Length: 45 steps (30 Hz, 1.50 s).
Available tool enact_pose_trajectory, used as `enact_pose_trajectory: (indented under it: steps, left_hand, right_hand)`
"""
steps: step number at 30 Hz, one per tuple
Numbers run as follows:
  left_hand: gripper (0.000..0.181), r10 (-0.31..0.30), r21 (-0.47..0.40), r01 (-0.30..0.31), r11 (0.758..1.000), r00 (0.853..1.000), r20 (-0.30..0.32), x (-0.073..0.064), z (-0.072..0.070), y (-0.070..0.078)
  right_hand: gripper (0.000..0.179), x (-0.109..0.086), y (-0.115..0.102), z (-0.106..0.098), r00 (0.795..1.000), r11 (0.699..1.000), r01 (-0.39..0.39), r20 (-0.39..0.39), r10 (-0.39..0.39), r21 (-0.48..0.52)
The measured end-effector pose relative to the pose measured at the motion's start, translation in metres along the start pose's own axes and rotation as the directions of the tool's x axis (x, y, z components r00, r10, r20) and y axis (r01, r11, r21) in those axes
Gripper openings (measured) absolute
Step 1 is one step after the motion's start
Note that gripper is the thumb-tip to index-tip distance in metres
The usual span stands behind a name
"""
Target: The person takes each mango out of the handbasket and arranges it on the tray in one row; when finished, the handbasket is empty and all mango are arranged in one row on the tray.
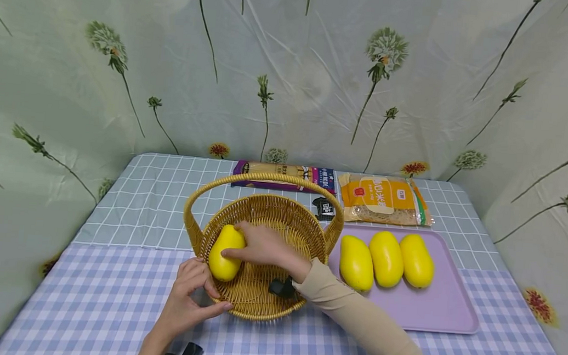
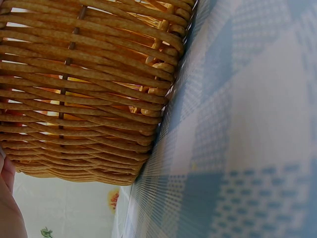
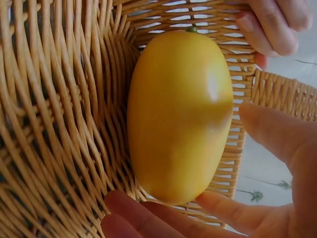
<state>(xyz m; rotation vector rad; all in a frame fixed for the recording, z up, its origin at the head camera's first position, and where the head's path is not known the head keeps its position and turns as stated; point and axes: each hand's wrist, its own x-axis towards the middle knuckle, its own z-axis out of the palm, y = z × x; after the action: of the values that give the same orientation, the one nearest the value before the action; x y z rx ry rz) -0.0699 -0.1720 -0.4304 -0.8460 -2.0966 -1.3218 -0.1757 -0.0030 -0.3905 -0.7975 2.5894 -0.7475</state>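
A yellow mango [image 1: 226, 261] lies against the left inner wall of a round wicker basket [image 1: 260, 310] with a tall handle. My right hand [image 1: 259, 244] reaches into the basket around this mango. In the right wrist view, its fingers [image 3: 228, 210] are spread at the mango's lower end, and the thumb [image 3: 267, 129] is close beside its surface with a thin gap. My left hand [image 1: 189, 294] grips the basket's left front rim. In the left wrist view, the woven basket side [image 2: 79, 109] fills the upper left, with only part of the hand visible.
Three more mangoes [image 1: 386, 260] lie on a purple tray [image 1: 432, 314] right of the basket. Behind stand an orange food packet [image 1: 383, 198], a purple-edged packet [image 1: 323, 177] and a small black packet [image 1: 323, 206]. Checked cloths [image 1: 107, 297] cover the table; a floral curtain hangs behind it.
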Motion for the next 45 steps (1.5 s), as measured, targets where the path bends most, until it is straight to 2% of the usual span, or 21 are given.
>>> enact_pose_trajectory:
  steps: [18,24,45]
  left_hand:
    - [0.036,-0.01,0.006,0.01,1.0,1.0,0.002,-0.001,0.001,-0.002]
    - [0.036,-0.008,0.011,0.008,1.0,1.0,0.005,-0.003,-0.001,-0.002]
    - [0.037,0.006,0.006,-0.006,1.0,1.0,0.002,0.0,0.0,-0.001]
  right_hand:
    - [0.068,0.011,-0.001,0.008,0.998,0.985,-0.049,0.038,0.044,0.162]
    - [0.067,0.013,-0.001,0.008,0.997,0.981,-0.065,0.047,0.058,0.184]
    - [0.069,0.012,0.025,-0.011,0.996,0.97,-0.075,0.054,0.065,0.23]
